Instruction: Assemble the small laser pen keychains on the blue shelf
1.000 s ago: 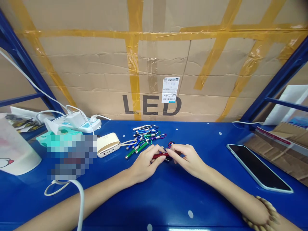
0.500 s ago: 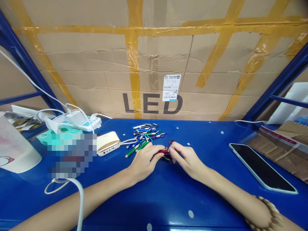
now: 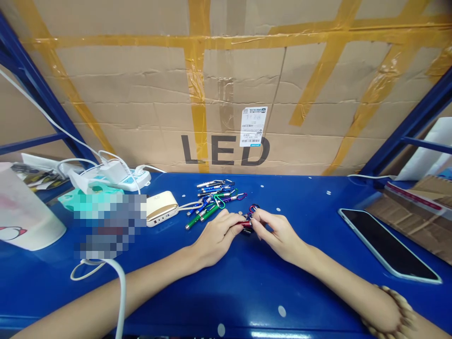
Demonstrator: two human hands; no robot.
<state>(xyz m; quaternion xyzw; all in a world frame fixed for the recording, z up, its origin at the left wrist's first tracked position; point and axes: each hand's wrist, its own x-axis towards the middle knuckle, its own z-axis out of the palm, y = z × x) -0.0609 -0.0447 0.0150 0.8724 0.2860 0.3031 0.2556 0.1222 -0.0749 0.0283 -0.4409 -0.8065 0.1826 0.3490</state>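
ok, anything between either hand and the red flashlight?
Nothing visible. Both hands are on it: the left hand pinches the red flashlight at one end and the right hand at the other, low over the blue table. The pile of other small flashlights lies behind it, clear of the grip.

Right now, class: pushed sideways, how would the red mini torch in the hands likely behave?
The red mini torch looks round and slim, so it would probably roll on the blue table; its clip ring might check that. The left hand and right hand pinch it by fingertips, so likely light and stiff.
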